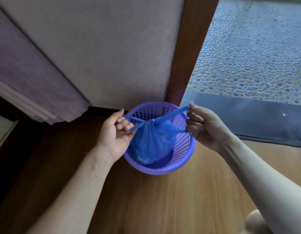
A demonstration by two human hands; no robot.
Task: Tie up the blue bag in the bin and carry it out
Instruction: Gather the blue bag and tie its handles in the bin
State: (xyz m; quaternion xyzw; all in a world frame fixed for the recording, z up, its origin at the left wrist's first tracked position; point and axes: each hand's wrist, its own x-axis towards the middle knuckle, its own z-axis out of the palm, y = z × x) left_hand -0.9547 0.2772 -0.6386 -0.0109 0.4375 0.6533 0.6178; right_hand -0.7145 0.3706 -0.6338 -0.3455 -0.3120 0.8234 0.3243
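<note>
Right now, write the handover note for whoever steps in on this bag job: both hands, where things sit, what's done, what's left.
Left hand: gripping one twisted end of the blue bag, pulling left.
Right hand: gripping the other end, pulling right.
The bag's gathered neck shows a knot between the hands; its body hangs inside the purple perforated bin, which stands on the wooden floor by the door frame.
Done: first knot formed, ends drawn taut.
Left: add a second knot if it seems loose, lift the bag clear of the bin, carry it out through the open doorway on the right.
</note>
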